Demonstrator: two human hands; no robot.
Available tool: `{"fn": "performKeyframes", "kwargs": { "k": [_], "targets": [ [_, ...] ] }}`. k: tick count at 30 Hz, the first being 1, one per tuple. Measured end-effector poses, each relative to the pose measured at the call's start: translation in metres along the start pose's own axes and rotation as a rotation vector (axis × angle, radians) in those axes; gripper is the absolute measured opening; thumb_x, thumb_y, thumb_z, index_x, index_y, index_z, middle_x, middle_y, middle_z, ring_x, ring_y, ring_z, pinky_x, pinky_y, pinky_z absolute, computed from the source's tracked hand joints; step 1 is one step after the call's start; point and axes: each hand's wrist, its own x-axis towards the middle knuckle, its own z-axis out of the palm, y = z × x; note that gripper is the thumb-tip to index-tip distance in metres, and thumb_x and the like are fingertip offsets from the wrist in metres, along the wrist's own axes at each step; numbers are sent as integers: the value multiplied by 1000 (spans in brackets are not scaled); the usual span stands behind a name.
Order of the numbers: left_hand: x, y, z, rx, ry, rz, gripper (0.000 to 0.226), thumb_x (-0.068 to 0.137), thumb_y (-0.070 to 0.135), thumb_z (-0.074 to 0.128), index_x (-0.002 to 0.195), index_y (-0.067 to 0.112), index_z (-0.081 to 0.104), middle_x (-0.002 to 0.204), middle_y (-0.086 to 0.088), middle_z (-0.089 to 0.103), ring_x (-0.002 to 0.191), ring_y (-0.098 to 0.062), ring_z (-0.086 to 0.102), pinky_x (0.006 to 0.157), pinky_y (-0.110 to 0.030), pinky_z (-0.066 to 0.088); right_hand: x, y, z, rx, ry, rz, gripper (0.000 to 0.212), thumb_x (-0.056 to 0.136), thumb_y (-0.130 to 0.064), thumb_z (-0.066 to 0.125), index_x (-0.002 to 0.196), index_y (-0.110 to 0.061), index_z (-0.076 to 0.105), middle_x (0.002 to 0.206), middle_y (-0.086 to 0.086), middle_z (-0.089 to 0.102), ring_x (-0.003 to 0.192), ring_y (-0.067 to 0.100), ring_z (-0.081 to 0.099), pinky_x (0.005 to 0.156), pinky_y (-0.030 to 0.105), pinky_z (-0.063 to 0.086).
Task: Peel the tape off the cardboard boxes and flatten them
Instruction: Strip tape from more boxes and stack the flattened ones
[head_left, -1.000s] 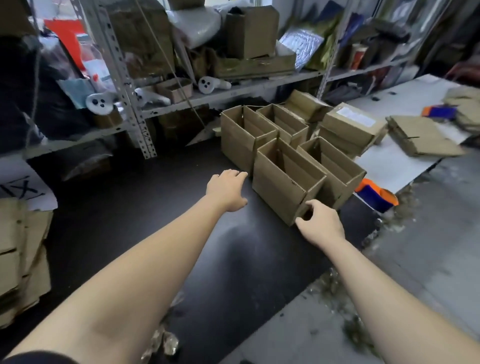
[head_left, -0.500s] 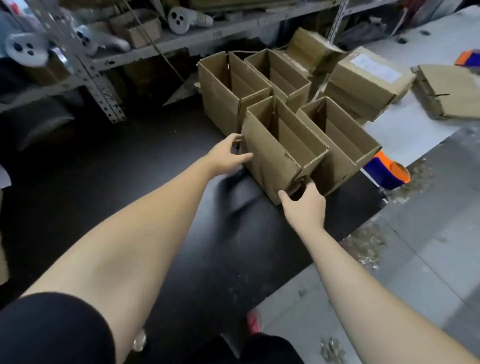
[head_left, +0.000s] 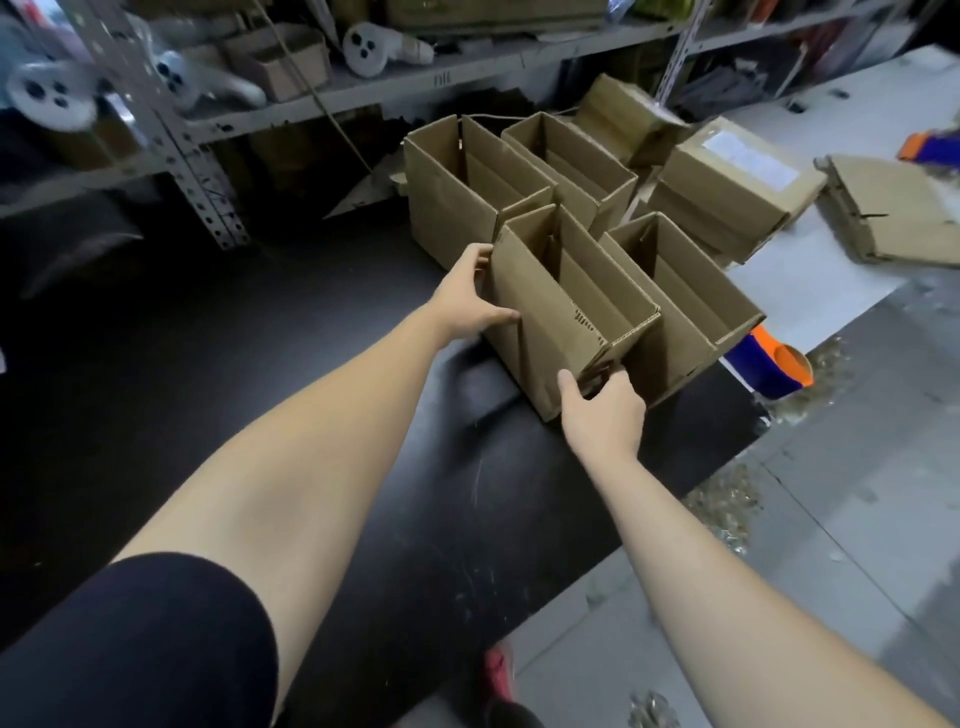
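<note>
On the black mat (head_left: 270, 353), four open-topped cardboard boxes stand upright in a two-by-two cluster, their walls touching or just beside one another. The nearest box (head_left: 540, 332) is the one being handled. It sits at the front left of the cluster with its long side wall turned toward the camera.

The left hand (head_left: 467, 304) grips the far upright corner of this box. Its thumb lies on the long wall and its fingers curl round onto the end wall. The right hand (head_left: 605, 415) grips the near lower corner. The thumb presses on the long wall and the fingers wrap round the end wall, where their tips are hidden from view. Both forearms are extended, and a dark sleeve (head_left: 156, 649) covers the left upper arm.

The second front box (head_left: 691, 296) stands against the right side of the held box. The two rear boxes (head_left: 457, 197) (head_left: 571, 161) stand directly behind the front pair.

A closed box bearing a white label (head_left: 727, 192) lies right of the cluster, at the edge of a white sheet (head_left: 831, 280). Flattened cardboard (head_left: 893, 213) rests farther right on that sheet. A blue and orange object (head_left: 769, 369) lies just beside the second front box. A metal shelf (head_left: 467, 78) behind the cluster carries white controllers (head_left: 369, 47).
</note>
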Motion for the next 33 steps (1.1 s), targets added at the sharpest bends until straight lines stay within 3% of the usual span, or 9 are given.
{"fn": "performKeyframes", "kwargs": {
  "k": [5, 9, 12, 16, 19, 21, 27, 33],
  "targets": [
    [-27, -9, -10, -61, 30, 29, 76, 76, 25, 90, 135, 32, 42, 131, 0, 52, 123, -18, 51, 99, -32, 49, -13, 0, 0, 59, -19, -10, 50, 97, -32, 68, 142, -14, 56, 132, 7, 66, 126, 29, 60, 108, 38, 45],
    [-73, -23, -35, -44, 120, 39, 79, 77, 29, 87, 140, 43, 43, 121, 7, 58, 115, -13, 56, 98, -37, 53, -42, -8, 5, 150, -23, -54, 50, 101, -32, 63, 148, -16, 51, 139, 2, 62, 131, 23, 55, 110, 36, 42],
    [-120, -35, -60, -20, 223, -1, 81, 80, 31, 86, 150, 31, 44, 129, 5, 57, 119, -14, 55, 103, -32, 47, -70, -19, 12, 178, -38, -120, 44, 102, -35, 60, 142, -16, 56, 123, -5, 64, 122, 18, 58, 102, 30, 43],
    [-197, -51, -98, -38, 418, 24, 58, 86, 25, 80, 140, 21, 59, 124, 5, 57, 115, -10, 56, 100, -25, 47, -110, -39, 31, 185, -83, -211, 40, 104, -37, 56, 138, -17, 60, 117, -10, 63, 111, 11, 58, 98, 29, 43],
    [-261, -70, -127, -125, 536, -24, 56, 89, 20, 77, 141, 28, 57, 129, 5, 54, 120, -10, 54, 101, -25, 44, -144, -56, 55, 203, -163, -278, 42, 103, -39, 57, 138, -16, 62, 128, -2, 69, 117, 16, 64, 100, 30, 49],
    [-306, -83, -149, -177, 589, -64, 58, 91, 19, 75, 143, 33, 53, 132, 4, 54, 122, -10, 54, 106, -28, 43, -173, -70, 74, 219, -224, -319, 44, 103, -37, 59, 139, -12, 61, 131, 0, 68, 116, 13, 64, 94, 23, 46],
    [-434, -120, -202, -251, 825, -196, 62, 90, 21, 76, 137, 51, 48, 130, 7, 60, 122, -11, 57, 107, -38, 47, -262, -106, 128, 302, -492, -472, 40, 97, -31, 70, 135, -20, 65, 121, -10, 69, 112, 5, 65, 91, 19, 53],
    [-525, -130, -214, -265, 1154, -315, 61, 87, 24, 81, 143, 24, 56, 128, 6, 64, 117, -10, 61, 106, -34, 50, -322, -127, 162, 284, -725, -636, 45, 87, -17, 78, 128, -28, 67, 109, -24, 68, 95, -5, 68, 85, 18, 56]
  ]
}}
